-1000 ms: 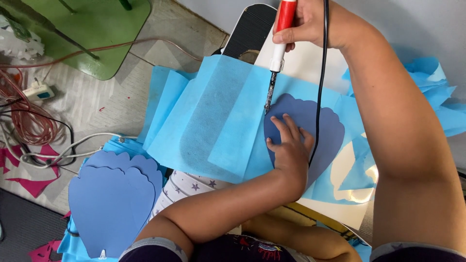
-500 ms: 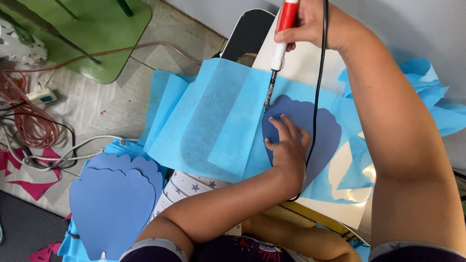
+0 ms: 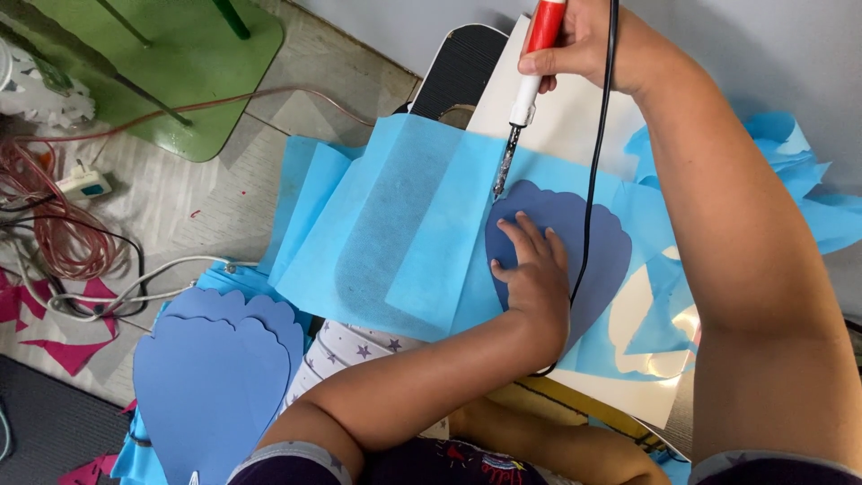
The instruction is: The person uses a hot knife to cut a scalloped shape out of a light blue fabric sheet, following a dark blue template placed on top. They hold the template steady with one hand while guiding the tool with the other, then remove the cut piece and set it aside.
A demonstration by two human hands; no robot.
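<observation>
Right now the right hand [image 3: 588, 45] is closed in a firm grip around the red-and-white handle of a corded hot cutting tool [image 3: 530, 81], its thin metal tip touching the top edge of a dark blue scalloped card template [image 3: 575, 242], just at the upper left lobe. The left hand [image 3: 534, 278] lies flat and released, fingers spread, pressing that template down onto a stack of light blue non-woven fabric sheets [image 3: 395, 233]; it clasps nothing. All this rests on a white board [image 3: 575, 117] serving as the bench across the lap, and the black cord [image 3: 597, 162] hangs down from the tool past the left wrist. Judging from where the tip sits, the tracing round this template seems barely begun: the fabric around the scalloped outline looks whole on the left and top, though the far side is hidden by the right arm, so I cannot tell there. Some work looks done already: a pile of finished blue scalloped cut-outs [image 3: 215, 377] lies on the floor at lower left, and light blue offcuts with curved holes [image 3: 664, 314] sit to the right. A tangle of red and white cables [image 3: 63, 242] lies near a green metal stool [image 3: 171, 63], well apart.
</observation>
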